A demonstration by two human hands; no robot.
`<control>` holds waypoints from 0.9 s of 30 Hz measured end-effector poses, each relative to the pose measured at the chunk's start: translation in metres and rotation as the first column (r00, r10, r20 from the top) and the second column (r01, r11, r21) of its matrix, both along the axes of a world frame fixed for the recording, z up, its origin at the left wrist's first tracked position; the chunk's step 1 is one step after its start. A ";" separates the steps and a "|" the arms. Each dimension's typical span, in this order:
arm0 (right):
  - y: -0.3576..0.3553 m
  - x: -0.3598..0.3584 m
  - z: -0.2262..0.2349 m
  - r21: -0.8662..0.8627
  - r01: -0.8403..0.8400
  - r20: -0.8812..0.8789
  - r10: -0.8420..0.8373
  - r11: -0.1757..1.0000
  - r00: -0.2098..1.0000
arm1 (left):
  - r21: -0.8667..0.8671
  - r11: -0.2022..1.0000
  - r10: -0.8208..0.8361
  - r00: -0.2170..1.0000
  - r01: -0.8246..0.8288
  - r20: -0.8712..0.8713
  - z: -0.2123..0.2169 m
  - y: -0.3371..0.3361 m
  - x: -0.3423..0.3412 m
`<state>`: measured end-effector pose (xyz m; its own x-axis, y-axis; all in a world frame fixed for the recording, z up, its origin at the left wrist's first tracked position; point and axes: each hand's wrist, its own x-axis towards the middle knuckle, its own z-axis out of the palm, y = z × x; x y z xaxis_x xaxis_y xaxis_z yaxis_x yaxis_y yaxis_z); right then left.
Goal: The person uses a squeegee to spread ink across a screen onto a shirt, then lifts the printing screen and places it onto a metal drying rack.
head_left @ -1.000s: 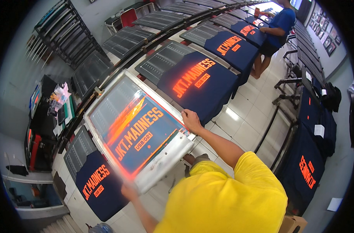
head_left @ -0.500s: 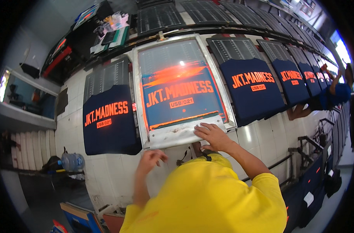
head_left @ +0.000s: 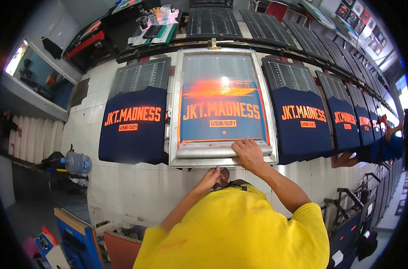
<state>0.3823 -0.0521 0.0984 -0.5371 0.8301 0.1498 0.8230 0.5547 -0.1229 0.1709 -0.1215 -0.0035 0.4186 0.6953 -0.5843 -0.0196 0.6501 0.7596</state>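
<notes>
At lower centre, a metal squeegee [head_left: 201, 150] lies left-to-right across the screen-printing frame [head_left: 175, 107], its right part gripped by the nearer right hand [head_left: 249, 154]; left hand [head_left: 208, 179] below, curled, contents unclear

My right hand [head_left: 249, 154] curled over metal squeegee [head_left: 204, 151] on screen-printing frame [head_left: 175, 112]; left hand [head_left: 208, 179] near its front edge.

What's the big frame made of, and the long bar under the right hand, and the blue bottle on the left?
Frame: probably metal, maybe aluminium; it's silvery-grey with a dull shine.
Long bar under the right hand: likely metal too, smooth and silvery.
Bottle: seems to be glossy plastic; it's bluish and see-through.
</notes>
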 end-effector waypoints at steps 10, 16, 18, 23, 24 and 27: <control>0.074 0.024 0.010 0.057 0.035 -0.079 -0.030 0.998 0.996 | 0.240 0.971 0.004 0.999 0.009 -0.053 -0.034 -0.002 0.015; 0.152 0.034 0.013 0.138 0.042 -0.197 -0.014 0.990 0.980 | 0.289 0.957 0.041 0.997 -0.020 -0.067 -0.040 -0.003 0.017; 0.183 0.036 0.014 0.089 0.077 -0.153 -0.062 0.993 0.986 | 0.284 0.958 0.051 0.997 -0.033 -0.056 -0.018 -0.001 0.018; 0.235 0.033 0.014 0.060 0.112 -0.120 -0.104 0.992 0.987 | 0.300 0.954 0.037 0.998 -0.021 -0.050 -0.037 -0.006 0.013; 0.243 0.034 0.011 0.071 0.112 -0.112 -0.104 0.991 0.988 | 0.310 0.950 0.034 0.999 -0.019 -0.042 -0.037 -0.005 0.013; 0.258 0.034 0.000 0.089 0.118 -0.086 -0.111 0.989 0.990 | 0.308 0.951 0.013 0.999 0.004 -0.051 -0.035 -0.005 0.011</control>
